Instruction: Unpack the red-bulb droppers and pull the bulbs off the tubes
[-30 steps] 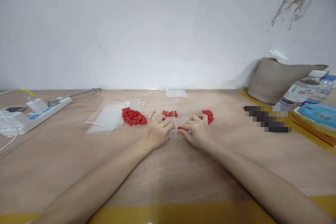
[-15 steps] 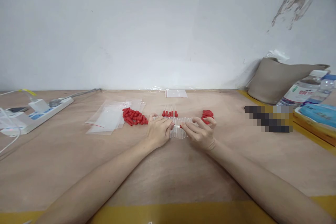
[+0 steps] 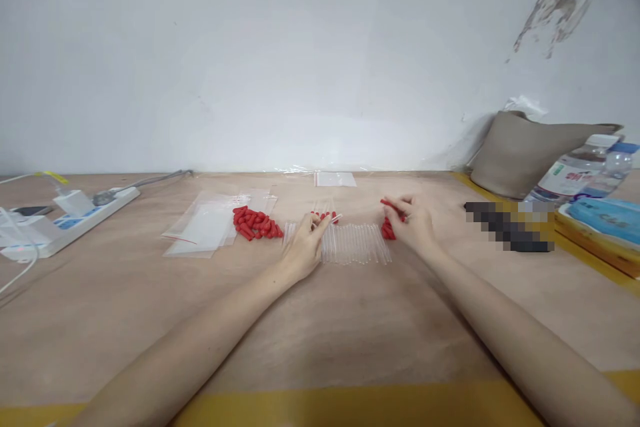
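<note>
My left hand (image 3: 303, 245) is closed in a pinch on a clear glass dropper tube (image 3: 337, 219), whose bare end points up to the right. Under and beside it lies a row of clear dropper tubes (image 3: 357, 244), side by side on the table. My right hand (image 3: 411, 223) is at the small right-hand pile of red rubber bulbs (image 3: 389, 232), its fingers pinching a red rubber bulb (image 3: 387, 202). Behind my left fingers are several droppers with red bulbs (image 3: 335, 217), partly hidden. A larger heap of red bulbs (image 3: 257, 223) lies left of my left hand.
Clear zip bags (image 3: 199, 223) lie left of the heap, and another small bag (image 3: 335, 179) near the wall. A power strip (image 3: 75, 223) with cables is at far left. On the right are a blurred dark object (image 3: 510, 227), bottles (image 3: 570, 173), a grey-brown bag (image 3: 530, 153) and a blue pack (image 3: 603, 217).
My right hand has moved right, away from my left hand, to the right-hand red pile, uncovering the tube row. My left hand stays nearby, with the tube now tilted upward.
</note>
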Available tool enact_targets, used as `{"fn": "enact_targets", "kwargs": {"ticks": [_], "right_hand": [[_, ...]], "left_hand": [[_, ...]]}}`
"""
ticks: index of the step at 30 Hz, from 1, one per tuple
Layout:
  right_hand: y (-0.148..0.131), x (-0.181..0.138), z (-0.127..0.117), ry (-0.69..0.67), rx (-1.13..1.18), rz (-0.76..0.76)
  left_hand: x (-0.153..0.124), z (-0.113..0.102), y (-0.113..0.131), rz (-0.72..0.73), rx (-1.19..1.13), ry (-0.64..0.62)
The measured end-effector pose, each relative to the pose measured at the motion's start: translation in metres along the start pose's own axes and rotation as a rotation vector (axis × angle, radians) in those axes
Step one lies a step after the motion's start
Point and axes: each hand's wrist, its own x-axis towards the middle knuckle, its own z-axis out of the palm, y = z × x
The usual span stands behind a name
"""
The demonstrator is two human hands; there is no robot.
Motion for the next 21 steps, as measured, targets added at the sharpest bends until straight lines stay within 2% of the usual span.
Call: {"fn": "enact_targets", "kwargs": {"ticks": [3, 7, 16, 21], "right_hand": [[0.030, 0.014, -0.007, 0.047, 0.082, 0.174], [0.059, 0.021, -0.014, 0.132, 0.273, 0.390], [0.074, 0.015, -0.006, -0.001, 0.342, 0.471], [0.081, 0.020, -0.001, 0.021, 0.306, 0.511]], "left_hand": [[0.005, 0.005, 0.005, 0.037, -0.018, 0.024], [0.008, 0.008, 0.016, 0.068, -0.036, -0.043], [0.003, 0.012, 0.024, 0.142, -0.025, -0.226], [0.003, 0.012, 0.025, 0.189, 0.036, -0.268]]}}
